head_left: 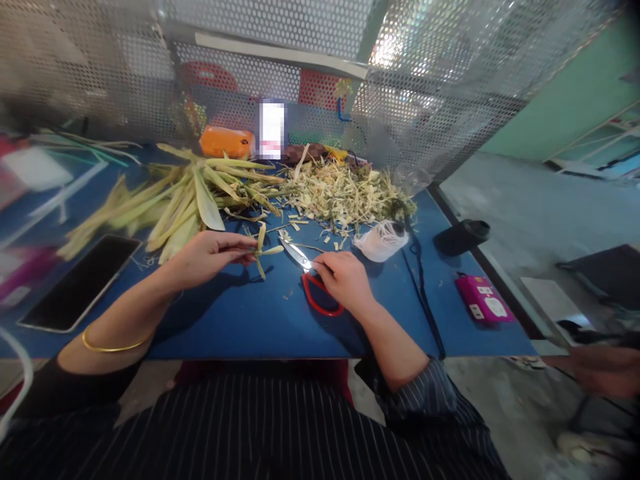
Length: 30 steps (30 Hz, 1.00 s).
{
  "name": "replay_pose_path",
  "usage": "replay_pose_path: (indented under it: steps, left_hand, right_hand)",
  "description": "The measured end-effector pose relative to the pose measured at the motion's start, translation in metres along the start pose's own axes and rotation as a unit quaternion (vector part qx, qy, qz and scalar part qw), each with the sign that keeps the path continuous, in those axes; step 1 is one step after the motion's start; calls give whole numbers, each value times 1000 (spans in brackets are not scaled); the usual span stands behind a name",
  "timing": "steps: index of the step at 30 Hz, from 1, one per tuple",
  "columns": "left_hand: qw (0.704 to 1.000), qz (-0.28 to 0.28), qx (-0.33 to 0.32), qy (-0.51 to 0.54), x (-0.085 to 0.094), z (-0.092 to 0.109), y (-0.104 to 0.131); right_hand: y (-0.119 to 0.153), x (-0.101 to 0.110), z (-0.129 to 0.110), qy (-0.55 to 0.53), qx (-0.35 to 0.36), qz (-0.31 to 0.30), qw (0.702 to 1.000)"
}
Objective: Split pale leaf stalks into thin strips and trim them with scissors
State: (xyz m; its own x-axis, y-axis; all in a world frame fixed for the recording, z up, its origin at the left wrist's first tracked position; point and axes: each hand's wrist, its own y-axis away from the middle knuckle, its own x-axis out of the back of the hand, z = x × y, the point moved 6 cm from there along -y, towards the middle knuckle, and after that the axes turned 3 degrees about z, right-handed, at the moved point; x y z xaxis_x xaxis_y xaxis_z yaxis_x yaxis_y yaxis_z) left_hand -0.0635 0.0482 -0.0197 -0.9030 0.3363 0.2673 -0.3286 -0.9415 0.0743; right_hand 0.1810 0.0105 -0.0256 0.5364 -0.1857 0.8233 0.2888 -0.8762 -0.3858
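Between the fingers of my left hand (215,257) is a small cross-shaped piece of folded pale leaf strips (261,251), held just above the blue table. My right hand (345,277) is closed on red-handled scissors (320,300), gripping them around the pivot. The metal blades point away and to the left, toward the leaf piece but apart from it. Behind my left hand lies a bundle of long yellow-green dried leaves (195,193). Beyond the scissors spreads a heap of cut leaf scraps (345,190). A spool of white thread (381,241) lies right of the scissors.
A dark-screened phone (83,280) lies at the left, and a lit phone (272,130) stands at the back beside an orange packet (226,142). On the right are a black cord (423,293), a black cylinder (461,237) and a magenta box (483,298). Perforated metal panels (280,73) rise behind.
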Motion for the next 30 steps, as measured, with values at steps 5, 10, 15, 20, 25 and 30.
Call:
replay_pose_path:
  steps: [5, 10, 15, 20, 25, 30]
  left_hand:
    - [999, -29, 12, -16, -4, 0, 2]
    - [998, -44, 5, -48, -5, -3, 7]
    - [997, -10, -3, -77, 1, -6, 13]
    - [999, 1, 16, -50, 2, -3, 16]
    - [996, -81, 42, -16, -10, -10, 15]
    - [983, -53, 5, -177, -9, -6, 15]
  right_hand:
    - [0, 1, 2, 7, 0, 3, 1000]
    - [0, 0, 4, 11, 3, 10, 1000]
    - [-1, -1, 4, 16, 3, 5, 1000]
    - [0, -2, 3, 20, 5, -3, 1000]
    - [0, -1, 2, 25, 19, 1, 999]
    - [-1, -2, 0, 32, 26, 13, 999]
